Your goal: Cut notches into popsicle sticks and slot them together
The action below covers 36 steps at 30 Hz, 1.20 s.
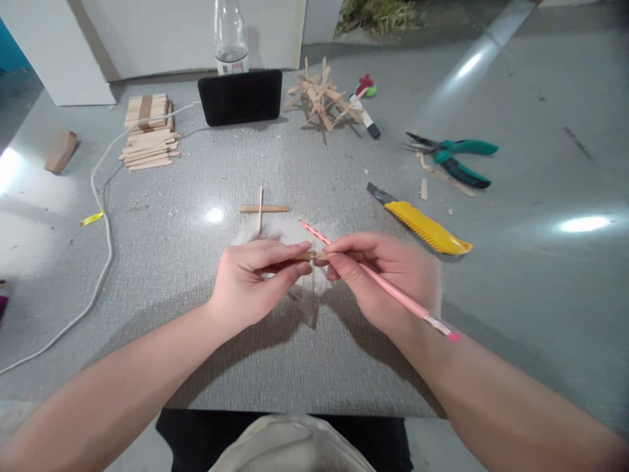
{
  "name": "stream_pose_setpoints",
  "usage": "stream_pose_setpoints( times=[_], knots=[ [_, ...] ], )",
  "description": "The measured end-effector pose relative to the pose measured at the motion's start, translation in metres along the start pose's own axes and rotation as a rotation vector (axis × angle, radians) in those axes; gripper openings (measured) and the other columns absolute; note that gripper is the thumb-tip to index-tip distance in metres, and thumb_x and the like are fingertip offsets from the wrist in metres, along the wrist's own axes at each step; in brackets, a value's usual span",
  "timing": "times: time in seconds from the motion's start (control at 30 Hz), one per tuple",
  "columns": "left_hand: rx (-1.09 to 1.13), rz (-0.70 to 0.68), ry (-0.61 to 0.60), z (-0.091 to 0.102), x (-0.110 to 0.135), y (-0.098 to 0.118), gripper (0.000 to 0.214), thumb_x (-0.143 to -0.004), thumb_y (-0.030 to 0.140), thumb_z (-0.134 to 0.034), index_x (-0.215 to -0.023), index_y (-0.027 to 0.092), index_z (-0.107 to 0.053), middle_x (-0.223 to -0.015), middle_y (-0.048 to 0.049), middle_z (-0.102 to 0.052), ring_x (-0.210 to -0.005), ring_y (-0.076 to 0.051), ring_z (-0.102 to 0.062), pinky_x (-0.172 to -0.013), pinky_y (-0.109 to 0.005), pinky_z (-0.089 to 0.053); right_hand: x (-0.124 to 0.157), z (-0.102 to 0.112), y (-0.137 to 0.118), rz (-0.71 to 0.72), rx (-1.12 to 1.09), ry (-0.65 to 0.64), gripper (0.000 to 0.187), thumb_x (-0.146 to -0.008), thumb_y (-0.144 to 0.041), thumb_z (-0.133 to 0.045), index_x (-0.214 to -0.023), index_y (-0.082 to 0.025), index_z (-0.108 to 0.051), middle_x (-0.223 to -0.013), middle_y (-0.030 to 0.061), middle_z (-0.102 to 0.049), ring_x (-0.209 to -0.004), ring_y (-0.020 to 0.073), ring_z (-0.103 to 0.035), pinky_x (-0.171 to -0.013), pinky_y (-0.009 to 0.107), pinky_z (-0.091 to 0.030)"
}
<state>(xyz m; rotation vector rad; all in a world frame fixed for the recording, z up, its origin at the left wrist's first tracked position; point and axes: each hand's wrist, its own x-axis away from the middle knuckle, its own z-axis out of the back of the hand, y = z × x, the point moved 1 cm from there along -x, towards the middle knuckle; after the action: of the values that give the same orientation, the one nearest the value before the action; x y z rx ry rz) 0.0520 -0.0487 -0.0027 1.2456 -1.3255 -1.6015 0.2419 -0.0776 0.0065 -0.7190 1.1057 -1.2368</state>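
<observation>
My left hand [255,278] pinches one end of a small wooden craft stick [310,255], held level just above the grey table [147,275]. My right hand [388,275] meets it from the right and grips the stick's other end, with a pink pencil [393,292] tucked through the same fingers; its point faces away from me and its eraser end juts out past my wrist. Just beyond my hands, two craft sticks [263,208] lie crossed on the table.
A yellow utility knife [425,226] lies to the right, green pliers [455,157] beyond it. At the back stand a black phone [240,96], a bottle [230,36], a stick structure [322,98], a marker [366,118]. Stacked sticks [150,131], a white cable [101,223] sit left.
</observation>
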Motion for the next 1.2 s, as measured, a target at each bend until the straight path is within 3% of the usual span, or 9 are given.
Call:
stream_pose_setpoints(
  times=[0.63, 0.97, 1.2],
  knots=[
    [0.009, 0.08, 0.011, -0.0009, 0.0001, 0.0004, 0.026, -0.079, 0.017, -0.082, -0.104, 0.025, -0.082, -0.088, -0.0052, -0.079, -0.076, -0.014, -0.073, -0.07, -0.023, -0.062, -0.0016, 0.0003, -0.0036, -0.049, 0.025, 0.007, 0.004, -0.09, -0.025, -0.071, -0.089, -0.026, -0.075, -0.068, -0.0022, -0.073, -0.058, 0.0132, -0.068, -0.059, 0.025, -0.056],
    [0.014, 0.045, 0.008, -0.0005, 0.0003, 0.0017, 0.028, -0.079, 0.014, -0.082, -0.104, 0.026, -0.082, -0.088, -0.0045, -0.079, -0.076, -0.012, -0.074, -0.07, -0.021, -0.062, -0.0009, 0.0011, -0.001, -0.018, 0.016, -0.011, 0.004, -0.091, -0.024, -0.071, -0.091, -0.027, -0.074, -0.069, -0.0047, -0.073, -0.059, 0.01, -0.068, -0.059, 0.02, -0.055],
    [-0.031, 0.035, 0.017, -0.0012, -0.0002, 0.0028, 0.025, -0.079, 0.016, -0.082, -0.102, 0.025, -0.082, -0.087, -0.0053, -0.079, -0.073, -0.014, -0.073, -0.067, -0.023, -0.062, 0.0002, -0.0002, -0.0036, -0.02, 0.008, -0.003, 0.003, -0.091, -0.026, -0.071, -0.091, -0.026, -0.074, -0.075, -0.0015, -0.075, -0.059, 0.013, -0.068, -0.056, 0.025, -0.054]
  ],
)
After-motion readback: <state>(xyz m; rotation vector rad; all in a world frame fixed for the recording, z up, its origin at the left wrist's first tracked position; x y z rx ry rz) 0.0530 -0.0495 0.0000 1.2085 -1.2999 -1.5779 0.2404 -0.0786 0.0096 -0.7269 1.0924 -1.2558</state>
